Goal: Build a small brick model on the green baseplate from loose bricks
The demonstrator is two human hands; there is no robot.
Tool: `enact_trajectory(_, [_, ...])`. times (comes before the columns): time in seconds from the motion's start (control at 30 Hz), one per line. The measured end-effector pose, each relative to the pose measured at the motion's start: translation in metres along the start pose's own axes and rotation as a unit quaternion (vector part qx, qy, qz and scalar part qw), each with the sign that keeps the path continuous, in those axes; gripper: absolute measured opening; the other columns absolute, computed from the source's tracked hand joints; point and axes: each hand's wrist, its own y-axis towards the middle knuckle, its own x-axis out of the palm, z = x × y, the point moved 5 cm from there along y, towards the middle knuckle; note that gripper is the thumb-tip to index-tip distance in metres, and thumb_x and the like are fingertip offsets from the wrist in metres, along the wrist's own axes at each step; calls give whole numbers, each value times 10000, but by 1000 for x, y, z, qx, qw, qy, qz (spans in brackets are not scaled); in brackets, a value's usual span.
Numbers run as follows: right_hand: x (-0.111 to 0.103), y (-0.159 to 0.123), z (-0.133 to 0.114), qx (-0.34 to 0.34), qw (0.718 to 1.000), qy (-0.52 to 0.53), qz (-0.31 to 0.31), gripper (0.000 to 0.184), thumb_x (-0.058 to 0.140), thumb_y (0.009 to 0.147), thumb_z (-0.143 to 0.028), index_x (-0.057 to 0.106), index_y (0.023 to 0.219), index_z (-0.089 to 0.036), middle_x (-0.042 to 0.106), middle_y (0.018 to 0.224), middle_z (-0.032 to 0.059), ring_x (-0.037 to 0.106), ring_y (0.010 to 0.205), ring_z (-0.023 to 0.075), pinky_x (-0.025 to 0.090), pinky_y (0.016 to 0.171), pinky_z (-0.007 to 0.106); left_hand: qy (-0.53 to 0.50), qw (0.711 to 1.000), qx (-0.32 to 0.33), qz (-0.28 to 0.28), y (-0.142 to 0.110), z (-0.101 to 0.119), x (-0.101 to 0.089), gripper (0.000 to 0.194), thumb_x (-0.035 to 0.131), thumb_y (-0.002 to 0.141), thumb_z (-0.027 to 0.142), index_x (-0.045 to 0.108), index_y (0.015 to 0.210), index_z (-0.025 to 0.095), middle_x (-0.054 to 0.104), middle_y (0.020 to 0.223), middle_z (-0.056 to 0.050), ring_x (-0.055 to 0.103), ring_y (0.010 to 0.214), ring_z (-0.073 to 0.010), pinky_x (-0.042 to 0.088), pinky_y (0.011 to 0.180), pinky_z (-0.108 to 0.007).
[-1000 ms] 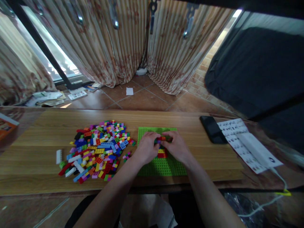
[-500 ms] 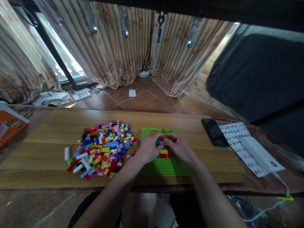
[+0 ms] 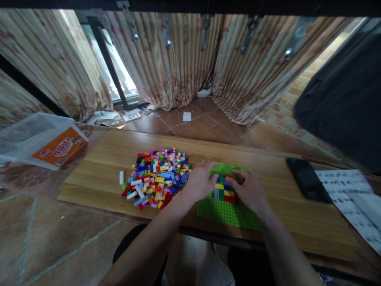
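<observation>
A green studded baseplate (image 3: 220,214) lies on the wooden board in front of me. On it sits a flat patch of joined toy bricks (image 3: 219,186) in blue, yellow, red, green and grey. My left hand (image 3: 203,180) rests over the plate's left side, fingers stretched forward and thumb beside the patch's left edge. From the right, my right hand (image 3: 250,192) reaches over the patch. Its thumb and index finger are apart, their tips at the blue and red bricks on the far side. Neither hand shows a loose brick in it; the fingers hide part of the patch.
Left of the plate is a heap of loose bricks (image 3: 157,178), with a white brick (image 3: 122,177) apart from it. A clear plastic bin (image 3: 44,123) with an orange label stands far left. A black phone (image 3: 308,179) and a printed sheet (image 3: 348,186) lie right.
The view has swung left, bringing the whole bin into sight. My hands have parted somewhat; their index fingers no longer nearly meet, and more of the brick patch shows between them.
</observation>
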Motion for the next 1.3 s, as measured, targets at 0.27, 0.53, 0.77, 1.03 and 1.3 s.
enact_trajectory(0.27, [-8, -19, -61, -135, 986, 45, 92, 271, 502, 917, -348, 673, 1042, -177, 670, 994, 114, 617, 926, 250, 485, 860, 413, -33, 980, -63, 186, 2, -41, -78, 269, 548, 843, 167, 644, 1092, 133, 722, 1035, -94, 675, 930, -178, 532, 889, -329])
enact_trajectory(0.53, [37, -38, -114, -243, 967, 78, -10, 192, 511, 916, -219, 690, 986, -220, 680, 1009, 81, 609, 962, 226, 486, 870, 379, -17, 989, -112, 95, -18, -88, -134, 165, 595, 781, 250, 703, 829, 134, 722, 795, -40, 649, 746, -158, 522, 711, -267])
enact_trajectory(0.77, [56, -40, -118, -246, 967, 50, -47, 183, 532, 896, -177, 695, 962, -227, 675, 980, 66, 598, 929, 213, 472, 847, 359, 88, 990, -73, -80, -29, -81, -125, 160, 663, 695, 203, 753, 827, 209, 732, 850, -18, 653, 778, -174, 505, 751, -276])
enact_trajectory(1.03, [62, -41, -126, -254, 965, 56, -47, 183, 526, 915, -192, 708, 925, -204, 680, 945, 77, 601, 930, 212, 477, 849, 354, 204, 970, -70, -111, -28, -85, -119, 106, 651, 717, 184, 736, 768, 221, 710, 899, -45, 654, 837, -219, 485, 805, -331])
enact_trajectory(1.3, [34, -41, -123, -239, 963, 117, 31, 194, 509, 931, -204, 691, 995, -228, 710, 968, 54, 632, 921, 192, 482, 859, 338, 38, 996, 22, -77, -19, -51, -117, 164, 501, 886, 283, 618, 836, 179, 634, 796, -15, 572, 742, -150, 453, 709, -265])
